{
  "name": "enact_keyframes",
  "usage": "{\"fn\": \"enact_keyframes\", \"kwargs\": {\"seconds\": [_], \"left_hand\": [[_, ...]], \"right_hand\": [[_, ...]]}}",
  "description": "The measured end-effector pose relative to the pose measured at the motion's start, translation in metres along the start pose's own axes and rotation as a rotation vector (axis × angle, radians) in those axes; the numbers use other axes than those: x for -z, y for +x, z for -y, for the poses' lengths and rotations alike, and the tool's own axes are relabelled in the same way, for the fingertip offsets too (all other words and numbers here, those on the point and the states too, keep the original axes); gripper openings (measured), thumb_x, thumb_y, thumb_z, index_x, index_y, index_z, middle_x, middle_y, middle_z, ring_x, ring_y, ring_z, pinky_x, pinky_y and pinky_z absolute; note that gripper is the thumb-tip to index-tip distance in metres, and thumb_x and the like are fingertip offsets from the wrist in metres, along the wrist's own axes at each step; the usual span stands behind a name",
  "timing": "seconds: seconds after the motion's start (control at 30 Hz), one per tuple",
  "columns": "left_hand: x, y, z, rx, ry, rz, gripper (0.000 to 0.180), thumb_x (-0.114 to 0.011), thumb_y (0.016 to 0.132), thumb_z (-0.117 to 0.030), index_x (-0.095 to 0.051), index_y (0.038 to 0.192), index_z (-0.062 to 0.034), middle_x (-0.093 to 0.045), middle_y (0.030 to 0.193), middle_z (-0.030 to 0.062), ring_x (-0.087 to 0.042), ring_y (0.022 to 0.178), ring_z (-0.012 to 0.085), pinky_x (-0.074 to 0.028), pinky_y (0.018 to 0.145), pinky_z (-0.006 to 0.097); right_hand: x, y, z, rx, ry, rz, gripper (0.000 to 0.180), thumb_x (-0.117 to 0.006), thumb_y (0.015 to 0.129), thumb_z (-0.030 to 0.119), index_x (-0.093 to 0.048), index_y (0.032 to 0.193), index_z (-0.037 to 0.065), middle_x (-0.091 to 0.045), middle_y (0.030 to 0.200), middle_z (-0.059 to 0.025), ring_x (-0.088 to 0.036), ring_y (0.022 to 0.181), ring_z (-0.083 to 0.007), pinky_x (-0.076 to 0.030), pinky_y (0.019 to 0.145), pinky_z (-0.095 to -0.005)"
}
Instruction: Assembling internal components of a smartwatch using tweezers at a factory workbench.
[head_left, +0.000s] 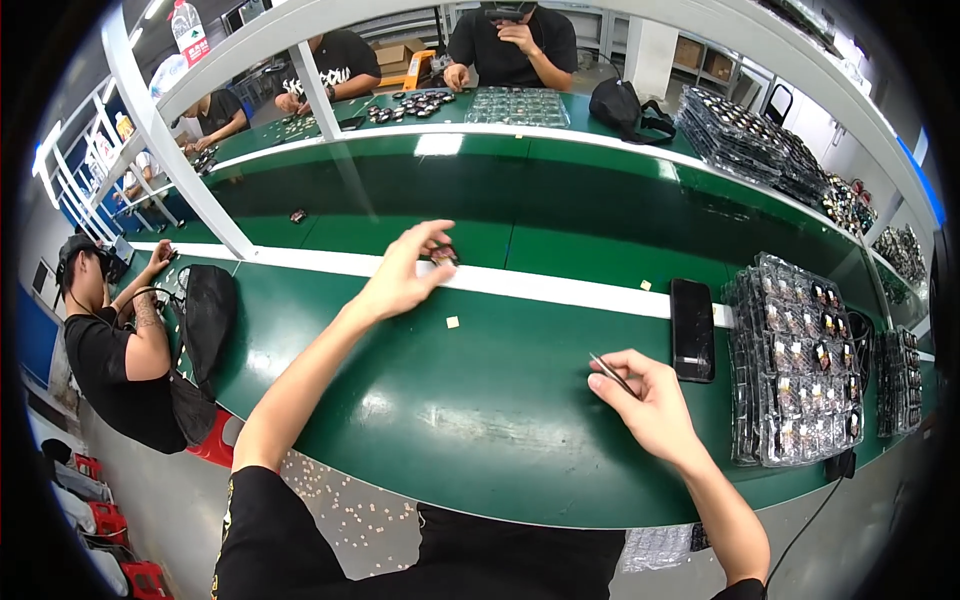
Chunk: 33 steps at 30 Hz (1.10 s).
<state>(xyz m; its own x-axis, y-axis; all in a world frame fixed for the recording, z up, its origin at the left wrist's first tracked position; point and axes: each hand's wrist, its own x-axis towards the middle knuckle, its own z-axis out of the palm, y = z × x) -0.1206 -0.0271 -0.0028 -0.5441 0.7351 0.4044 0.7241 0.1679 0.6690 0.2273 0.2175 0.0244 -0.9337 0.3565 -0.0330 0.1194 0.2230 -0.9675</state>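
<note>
My left hand (400,275) pinches a small dark part (444,254), probably a casing | right hand (645,395) grips tweezers (612,373) | keep the pinch light.

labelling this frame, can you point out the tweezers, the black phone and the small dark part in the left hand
tweezers (610,372), head view, middle of the thin metal prongs above the right hand
black phone (691,329), head view, centre of its dark screen
small dark part (444,254), head view, its body at the left hand's fingertips

A: Bench top (480,420) green, white stripe (560,290) across. Phone (691,329) at three o'clock?

B: Black, glossy. Tray stack (795,365) beyond it clear, dark parts inside. Small piece (444,255) at twelve dark. Bag (207,310) at nine black.
</note>
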Motion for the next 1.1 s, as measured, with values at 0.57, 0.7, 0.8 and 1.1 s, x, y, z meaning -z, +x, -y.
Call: {"fn": "enact_keyframes", "kwargs": {"seconds": [0.57, 0.7, 0.8, 1.1], "left_hand": [[-0.052, -0.058, -0.114, -0.179, 0.164, 0.356, 0.088, -0.101, 0.074, -0.024, -0.064, 0.151, -0.0054, -0.069, 0.13, 0.0109, -0.063, 0.121, 0.0303, -0.047, 0.105, 0.042], [-0.054, -0.06, -0.108, -0.101, 0.166, 0.323, 0.077, -0.102, 0.072, -0.03, -0.072, 0.139, -0.0071, -0.067, 0.116, 0.0082, -0.061, 0.108, 0.0278, -0.044, 0.102, 0.043], [-0.053, -0.063, -0.104, -0.131, 0.144, 0.321, 0.067, -0.103, 0.071, -0.029, -0.076, 0.129, -0.0077, -0.067, 0.115, 0.0065, -0.061, 0.106, 0.0273, -0.044, 0.101, 0.043], [-0.058, -0.064, -0.103, -0.232, 0.078, 0.348, 0.055, -0.101, 0.075, -0.024, -0.08, 0.123, -0.0067, -0.07, 0.115, 0.0052, -0.061, 0.097, 0.0243, -0.044, 0.094, 0.04]], "right_hand": [[-0.029, 0.022, -0.013, -0.004, 0.129, -0.047, 0.024, -0.08, 0.104, 0.004, -0.084, 0.128, 0.001, -0.075, 0.084, -0.0027, -0.059, 0.065, -0.0025, -0.045, 0.056, -0.0232], [-0.031, 0.021, -0.016, 0.117, -0.007, -0.098, 0.02, -0.082, 0.1, 0.001, -0.086, 0.12, 0.0, -0.066, 0.075, 0.0022, -0.051, 0.064, -0.0006, -0.035, 0.054, -0.0231], [-0.035, 0.019, -0.014, 0.111, -0.017, -0.11, 0.02, -0.085, 0.099, 0.002, -0.087, 0.118, 0.001, -0.064, 0.073, 0.002, -0.048, 0.064, -0.0009, -0.032, 0.055, -0.024], [-0.035, 0.015, -0.011, 0.168, -0.089, -0.093, 0.015, -0.084, 0.094, 0.001, -0.086, 0.109, -0.003, -0.063, 0.069, -0.001, -0.05, 0.059, -0.0033, -0.033, 0.053, -0.0249]]}}
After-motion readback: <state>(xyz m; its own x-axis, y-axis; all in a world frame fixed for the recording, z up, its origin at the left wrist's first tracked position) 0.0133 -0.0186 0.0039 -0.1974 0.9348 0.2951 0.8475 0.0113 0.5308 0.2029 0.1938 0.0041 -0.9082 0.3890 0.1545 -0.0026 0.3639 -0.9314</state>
